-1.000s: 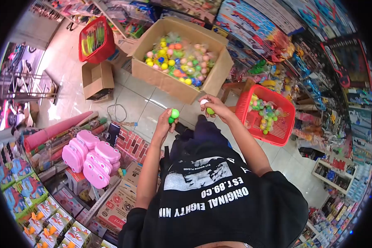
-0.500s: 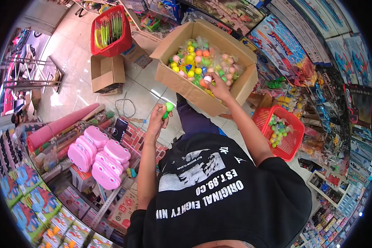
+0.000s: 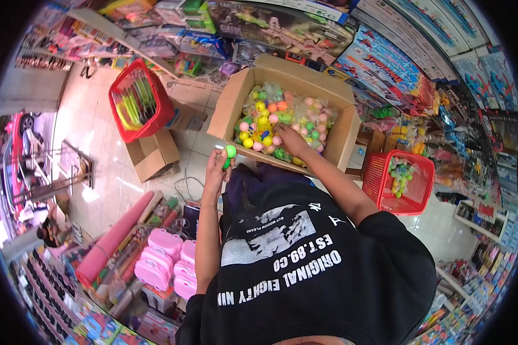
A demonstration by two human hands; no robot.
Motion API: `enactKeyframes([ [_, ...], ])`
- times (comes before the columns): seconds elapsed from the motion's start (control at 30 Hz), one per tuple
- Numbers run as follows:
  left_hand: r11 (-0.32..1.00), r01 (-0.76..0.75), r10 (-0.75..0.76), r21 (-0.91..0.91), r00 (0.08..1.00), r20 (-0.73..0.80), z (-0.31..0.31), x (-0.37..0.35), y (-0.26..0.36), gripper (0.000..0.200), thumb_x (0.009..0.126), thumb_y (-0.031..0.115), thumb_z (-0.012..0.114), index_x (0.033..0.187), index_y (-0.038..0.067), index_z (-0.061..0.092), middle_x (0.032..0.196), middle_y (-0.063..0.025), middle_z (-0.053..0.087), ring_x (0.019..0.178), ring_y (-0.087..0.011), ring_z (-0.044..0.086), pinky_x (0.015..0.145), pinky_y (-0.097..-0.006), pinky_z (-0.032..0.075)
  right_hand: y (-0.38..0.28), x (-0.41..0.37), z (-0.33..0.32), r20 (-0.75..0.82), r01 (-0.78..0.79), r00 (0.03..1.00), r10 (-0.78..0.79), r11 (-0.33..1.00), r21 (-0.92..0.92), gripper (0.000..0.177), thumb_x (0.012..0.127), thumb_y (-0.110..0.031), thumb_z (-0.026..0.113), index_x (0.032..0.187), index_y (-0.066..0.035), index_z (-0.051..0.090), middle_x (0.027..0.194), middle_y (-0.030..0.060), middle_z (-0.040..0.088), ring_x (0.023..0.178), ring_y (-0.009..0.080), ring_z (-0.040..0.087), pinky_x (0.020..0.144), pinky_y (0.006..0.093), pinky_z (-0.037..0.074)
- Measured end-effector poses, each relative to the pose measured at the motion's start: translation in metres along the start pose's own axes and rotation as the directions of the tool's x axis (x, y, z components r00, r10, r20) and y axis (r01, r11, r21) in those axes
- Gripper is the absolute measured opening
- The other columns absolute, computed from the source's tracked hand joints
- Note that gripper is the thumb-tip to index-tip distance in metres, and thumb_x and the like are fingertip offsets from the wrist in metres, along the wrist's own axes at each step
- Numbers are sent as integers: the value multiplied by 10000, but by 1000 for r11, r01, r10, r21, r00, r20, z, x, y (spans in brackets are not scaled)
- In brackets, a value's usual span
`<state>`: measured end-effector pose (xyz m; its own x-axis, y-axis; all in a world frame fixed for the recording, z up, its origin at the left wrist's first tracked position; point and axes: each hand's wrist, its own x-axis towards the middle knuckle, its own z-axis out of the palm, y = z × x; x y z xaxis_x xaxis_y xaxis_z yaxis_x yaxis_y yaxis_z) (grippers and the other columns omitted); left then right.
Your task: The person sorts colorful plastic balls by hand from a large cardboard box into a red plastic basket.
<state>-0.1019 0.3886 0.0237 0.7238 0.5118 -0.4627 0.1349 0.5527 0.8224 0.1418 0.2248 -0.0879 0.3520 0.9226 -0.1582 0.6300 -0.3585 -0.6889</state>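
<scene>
My left hand [image 3: 216,167] is closed on green balls [image 3: 231,152], two of which show at its fingertips, left of a large open cardboard box [image 3: 227,109]. The box holds many small colored balls [image 3: 263,121] in yellow, pink, orange and green, some in clear plastic bags. Inside the box, my right hand [image 3: 292,141] reaches down among the balls with its fingers bent together beside some yellow strings [image 3: 265,129]. What lies between those fingers is hidden.
A red basket [image 3: 166,112] of green and yellow packets stands over a smaller cardboard box [image 3: 155,154] at left. Another red basket [image 3: 380,178] with bagged balls is at right. Pink cases [image 3: 155,264], a pink roll [image 3: 112,244] and shelves of boxed toys surround me.
The view has shifted. My right hand no longer shows the pale ball it held and now sits among the balls further left. My left hand still holds green balls.
</scene>
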Motion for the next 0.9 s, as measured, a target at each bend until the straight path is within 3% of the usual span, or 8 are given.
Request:
enactKeyframes([
  [0.23,957,52,-114,286,972,203,20,55,33,247,994,274,569,1105,66,494,815,-57,612,468,-73,481,423,-206,334,-37,-21,-24,-168,-109,984,64,956,-273,502,769,-88,718,1238,-42,546,1208,193,583,1043,347,612,881,425,503],
  [0.3,936,49,-145,348,956,255,32,68,39,260,992,271,575,1121,59,495,822,-55,611,473,-69,480,434,-206,348,-56,-19,-37,-223,-157,946,235,934,320,513,785,-92,708,1272,-46,554,1102,143,639,884,281,650,794,368,519],
  [0.4,893,2,-187,450,911,367,48,100,35,286,987,273,589,1126,35,514,792,-38,603,494,-60,486,452,-212,376,-99,-28,-69,-225,-50,945,239,782,621,494,796,-103,710,1266,-47,570,973,116,661,763,228,636,716,331,511],
  [0.6,713,22,-427,701,806,410,85,138,7,329,994,323,564,1148,35,529,817,-24,565,590,-75,500,526,-233,408,-80,-29,-57,-338,-154,877,342,866,476,403,787,-144,744,1148,-19,616,857,129,661,724,208,633,667,334,507],
  [0.67,692,-165,-294,702,824,484,72,165,-37,336,980,248,560,1207,5,512,979,-104,598,835,-176,599,737,-296,485,-54,-28,-37,-350,-280,793,499,809,517,398,760,-164,766,1101,-14,625,841,128,663,736,220,643,667,335,507],
  [0.73,443,-627,-60,641,692,719,78,173,-38,366,954,168,531,1265,-21,489,1175,-195,556,1145,-299,536,975,-354,422,-41,-26,-29,-366,-301,760,537,790,534,388,747,-164,766,1072,-18,613,825,130,669,769,255,656,689,360,513],
  [0.8,441,-515,-179,735,752,634,86,178,-44,399,904,82,526,1282,-36,483,1268,-248,501,1273,-372,437,1062,-387,363,-32,-22,-23,-257,-503,711,654,729,464,379,751,-142,744,1075,-21,588,871,159,668,831,327,658,751,409,522],
  [0.9,228,-715,-31,661,673,739,96,186,-50,429,853,32,577,1268,-38,493,1259,-240,512,1219,-388,465,1035,-413,390,-22,-17,-13,-311,-573,682,661,748,334,382,752,-128,728,1082,-22,567,968,185,655,927,379,639,828,459,512],
])
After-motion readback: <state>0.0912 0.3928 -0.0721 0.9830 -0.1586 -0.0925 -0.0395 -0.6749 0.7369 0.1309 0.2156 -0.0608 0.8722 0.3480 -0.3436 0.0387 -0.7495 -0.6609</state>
